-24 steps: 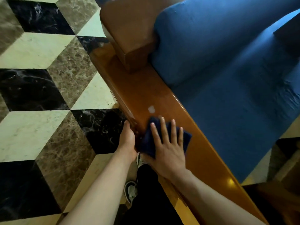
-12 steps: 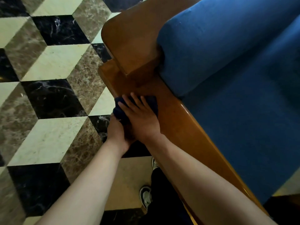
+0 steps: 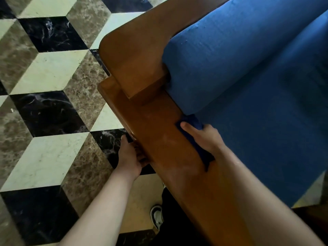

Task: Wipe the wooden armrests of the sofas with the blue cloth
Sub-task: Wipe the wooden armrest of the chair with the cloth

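Observation:
The sofa's glossy brown wooden armrest (image 3: pixel 156 132) runs diagonally from centre to lower right. My right hand (image 3: pixel 204 137) presses the dark blue cloth (image 3: pixel 193 123) against the armrest's inner edge, where the wood meets the blue seat cushion. The cloth is folded over that edge and partly hidden under my fingers. My left hand (image 3: pixel 129 157) grips the armrest's outer edge from the floor side, fingers curled under the wood.
The blue back cushion (image 3: pixel 230 55) and seat cushion (image 3: pixel 266 139) fill the right side. A raised wooden back frame (image 3: pixel 134 59) stands at the armrest's far end. Patterned marble floor (image 3: pixel 48 103) lies to the left. My shoe (image 3: pixel 157 217) shows below the armrest.
My right hand has slid the cloth from the armrest's outer side across the top to its inner edge by the cushion. My left hand stays on the outer edge.

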`<state>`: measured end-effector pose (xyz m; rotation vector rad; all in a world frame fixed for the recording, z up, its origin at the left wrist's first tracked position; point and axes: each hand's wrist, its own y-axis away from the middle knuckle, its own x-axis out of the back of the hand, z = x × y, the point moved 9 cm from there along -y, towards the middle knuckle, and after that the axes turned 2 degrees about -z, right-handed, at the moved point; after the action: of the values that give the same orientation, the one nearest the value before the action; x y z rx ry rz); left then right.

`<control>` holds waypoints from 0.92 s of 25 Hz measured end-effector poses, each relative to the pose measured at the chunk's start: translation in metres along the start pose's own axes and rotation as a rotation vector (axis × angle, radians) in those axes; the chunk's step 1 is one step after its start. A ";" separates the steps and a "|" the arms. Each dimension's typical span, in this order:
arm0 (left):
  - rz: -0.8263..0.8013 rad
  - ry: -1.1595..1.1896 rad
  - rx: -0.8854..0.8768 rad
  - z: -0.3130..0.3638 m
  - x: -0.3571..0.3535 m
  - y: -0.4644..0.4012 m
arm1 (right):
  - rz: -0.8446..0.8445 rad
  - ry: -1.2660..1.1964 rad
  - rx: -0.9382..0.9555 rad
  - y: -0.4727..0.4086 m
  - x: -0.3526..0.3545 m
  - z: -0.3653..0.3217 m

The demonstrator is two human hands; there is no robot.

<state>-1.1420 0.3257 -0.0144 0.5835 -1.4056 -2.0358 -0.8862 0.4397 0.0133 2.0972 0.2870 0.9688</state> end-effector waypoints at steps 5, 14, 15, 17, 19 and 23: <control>-0.036 0.020 0.018 0.011 -0.003 -0.006 | 0.025 -0.104 -0.004 0.009 0.013 0.031; -0.059 0.081 0.011 0.066 -0.002 -0.044 | 0.475 0.545 0.472 0.048 -0.114 -0.124; -0.063 0.057 0.013 0.071 0.001 -0.047 | 0.570 0.423 0.362 0.039 -0.100 -0.136; -0.107 -0.024 0.007 0.084 0.005 -0.051 | 0.715 0.197 0.188 0.037 -0.098 -0.144; -0.171 -0.075 0.039 0.089 0.008 -0.054 | 0.755 0.119 0.179 0.047 -0.112 -0.148; -0.239 -0.146 0.079 0.099 0.032 -0.052 | 0.499 0.773 0.694 0.077 -0.144 -0.121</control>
<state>-1.2408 0.3844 -0.0297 0.6765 -1.5711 -2.2571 -1.0805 0.3873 0.0405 2.3402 0.5590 2.2358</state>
